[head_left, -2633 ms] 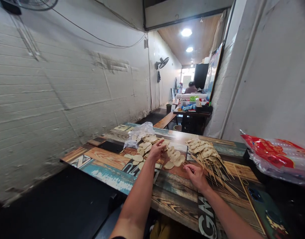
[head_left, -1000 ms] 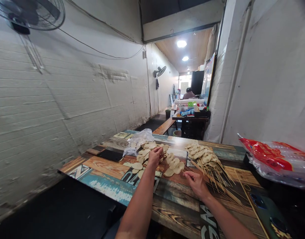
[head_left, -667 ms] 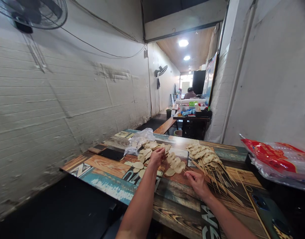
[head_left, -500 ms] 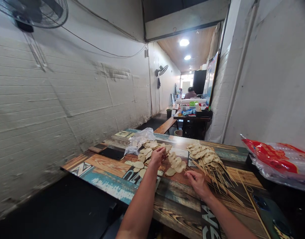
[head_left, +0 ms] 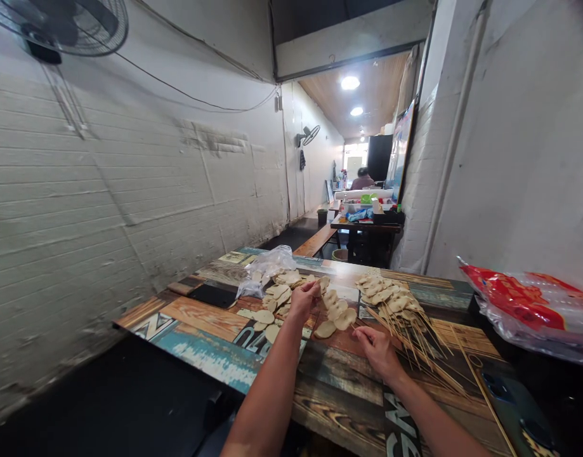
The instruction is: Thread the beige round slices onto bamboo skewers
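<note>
My left hand (head_left: 302, 298) is closed in a pinch on a pale flat slice (head_left: 322, 283) lifted from the loose slices (head_left: 272, 298) spread on the patterned wooden table (head_left: 205, 343). My right hand (head_left: 377, 349) rests on the table with its fingers pinched on the end of a thin bamboo skewer (head_left: 354, 327) that carries several slices (head_left: 336, 315). A heap of finished skewers (head_left: 396, 304) fans out just right of that hand.
A clear plastic bag (head_left: 267, 263) lies behind the loose slices. A red-and-clear packet (head_left: 524, 298) sits on the right, a phone (head_left: 510, 406) near the right front edge. Beyond stand a bench (head_left: 317, 238) and another table (head_left: 367, 219) with a seated person (head_left: 361, 181). A fan (head_left: 58, 25) hangs upper left.
My left hand has closed on a slice in the pile and brought it up toward the skewer. My right hand has stayed put, holding the skewer.
</note>
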Demonstrator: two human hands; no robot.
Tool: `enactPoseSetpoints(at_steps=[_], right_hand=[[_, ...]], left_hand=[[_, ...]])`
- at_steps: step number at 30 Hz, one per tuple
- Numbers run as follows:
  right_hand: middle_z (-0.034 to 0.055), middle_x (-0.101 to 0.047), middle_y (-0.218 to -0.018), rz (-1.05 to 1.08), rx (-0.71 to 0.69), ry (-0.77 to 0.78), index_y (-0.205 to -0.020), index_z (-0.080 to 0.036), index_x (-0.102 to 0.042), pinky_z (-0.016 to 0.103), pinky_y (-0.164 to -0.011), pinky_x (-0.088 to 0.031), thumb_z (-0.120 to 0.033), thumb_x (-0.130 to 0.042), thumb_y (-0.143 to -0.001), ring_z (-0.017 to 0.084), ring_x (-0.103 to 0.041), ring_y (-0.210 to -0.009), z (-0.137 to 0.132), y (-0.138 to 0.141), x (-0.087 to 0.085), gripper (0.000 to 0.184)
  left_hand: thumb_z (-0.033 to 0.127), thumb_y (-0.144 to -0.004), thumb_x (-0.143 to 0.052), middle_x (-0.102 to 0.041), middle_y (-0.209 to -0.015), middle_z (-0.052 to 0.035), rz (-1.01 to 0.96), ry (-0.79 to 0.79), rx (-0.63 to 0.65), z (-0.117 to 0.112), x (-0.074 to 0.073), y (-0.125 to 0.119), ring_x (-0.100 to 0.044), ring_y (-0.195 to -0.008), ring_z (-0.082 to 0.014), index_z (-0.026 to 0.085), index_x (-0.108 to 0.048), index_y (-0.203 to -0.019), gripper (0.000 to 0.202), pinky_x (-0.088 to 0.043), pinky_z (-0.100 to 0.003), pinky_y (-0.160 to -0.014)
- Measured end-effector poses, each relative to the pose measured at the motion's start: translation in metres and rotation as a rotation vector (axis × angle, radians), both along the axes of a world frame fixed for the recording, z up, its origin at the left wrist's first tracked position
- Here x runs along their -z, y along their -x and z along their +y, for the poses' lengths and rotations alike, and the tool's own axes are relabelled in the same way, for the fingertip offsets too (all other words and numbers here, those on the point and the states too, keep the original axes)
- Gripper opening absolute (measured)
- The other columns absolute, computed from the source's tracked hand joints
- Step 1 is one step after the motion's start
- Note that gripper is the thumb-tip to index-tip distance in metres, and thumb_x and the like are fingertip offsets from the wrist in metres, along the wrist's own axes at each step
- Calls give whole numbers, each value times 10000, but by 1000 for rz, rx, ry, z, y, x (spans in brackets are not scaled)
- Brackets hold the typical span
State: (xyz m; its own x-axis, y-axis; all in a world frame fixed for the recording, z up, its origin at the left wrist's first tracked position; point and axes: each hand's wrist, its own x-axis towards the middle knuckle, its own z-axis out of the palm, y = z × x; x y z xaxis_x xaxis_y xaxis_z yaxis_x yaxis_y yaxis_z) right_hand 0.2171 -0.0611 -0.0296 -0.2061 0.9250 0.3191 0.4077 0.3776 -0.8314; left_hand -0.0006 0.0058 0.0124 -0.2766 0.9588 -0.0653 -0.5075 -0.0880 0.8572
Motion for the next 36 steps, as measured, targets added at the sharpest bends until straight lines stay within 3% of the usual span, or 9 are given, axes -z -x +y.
enactPoseSetpoints(at_steps=[7,16,20,25,30,36], right_hand=[[112,-762,-827,18,1,-13,-779,-177,-720,359,-764,-507,-481,-459,-830,264,-690,-806,2,0,2,403],[93,-736,-765,-1,14,-7,-757,-181,-698,324,-698,-476,-498,-441,-833,240,-657,-736,2,1,2,415],[91,-729,-764,16,22,3,-764,-175,-696,317,-688,-466,-517,-445,-831,233,-646,-726,3,3,2,430],[39,-641,-607,82,10,24,-739,-174,-683,271,-545,-404,-563,-474,-814,179,-561,-573,2,8,1,448],[-48,-436,-465,140,-54,102,-744,-170,-652,246,-464,-305,-592,-455,-801,125,-402,-445,-2,14,1,469],[-32,-469,-473,99,-23,113,-715,-182,-633,261,-496,-339,-550,-457,-800,142,-442,-462,-7,17,-4,417]], left_hand=[[262,-554,-882,-661,-655,-2,-84,28,61,1,0,0,-577,-550,-86,129,-689,-760,312,-435,-193,-518],[282,-545,-892,-651,-650,-11,-24,15,153,2,6,-1,-567,-541,-91,107,-705,-779,347,-443,-206,-525],[313,-650,-838,-691,-764,-57,-89,27,205,2,5,-4,-628,-627,-134,122,-700,-867,320,-493,-238,-584],[275,-721,-782,-705,-812,-73,-201,35,309,0,3,-14,-659,-703,-168,133,-680,-888,242,-534,-283,-688],[158,-707,-768,-697,-761,-47,-204,16,238,-2,3,-20,-638,-637,-150,129,-663,-822,158,-532,-285,-664],[118,-719,-746,-690,-746,-51,-190,80,237,-3,0,-18,-656,-666,-157,131,-658,-805,124,-545,-282,-709]])
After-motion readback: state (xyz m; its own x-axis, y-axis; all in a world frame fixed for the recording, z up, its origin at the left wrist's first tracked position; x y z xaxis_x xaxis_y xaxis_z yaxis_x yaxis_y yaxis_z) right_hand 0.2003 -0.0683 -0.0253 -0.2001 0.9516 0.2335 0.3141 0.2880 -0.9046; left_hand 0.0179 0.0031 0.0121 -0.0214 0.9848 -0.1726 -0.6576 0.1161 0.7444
